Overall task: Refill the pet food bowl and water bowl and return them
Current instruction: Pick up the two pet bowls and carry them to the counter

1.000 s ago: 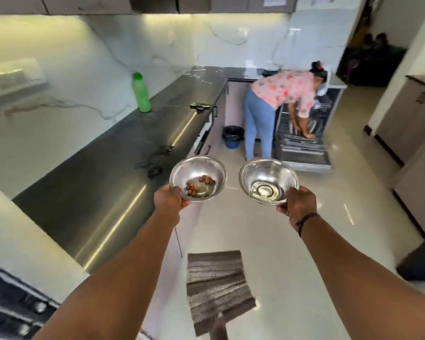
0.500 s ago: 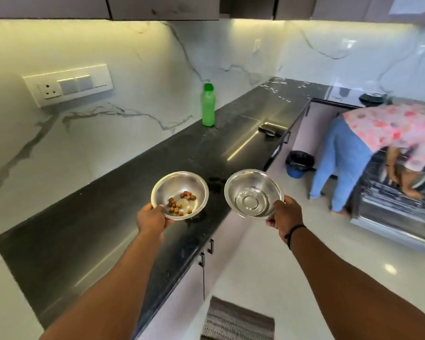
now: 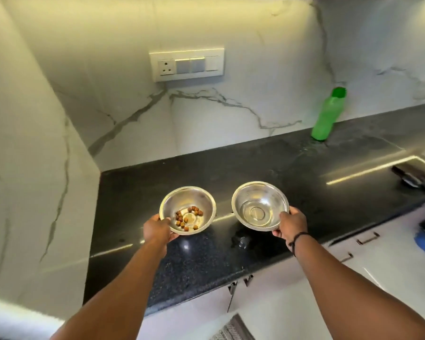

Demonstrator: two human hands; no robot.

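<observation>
No text, label, brand, number or sign can be read here. The green bottle shows a plain side, the two steel bowls bear no visible markings, and the switch plate (socket and rockers) carries no legible lettering.

Both bowls look like shiny metal. The counter is glossy, black, speckled stone; the wall is smooth veined marble. At 2 o'clock, the bottle looks like green plastic.

Head camera looks down, close over countertop
</observation>
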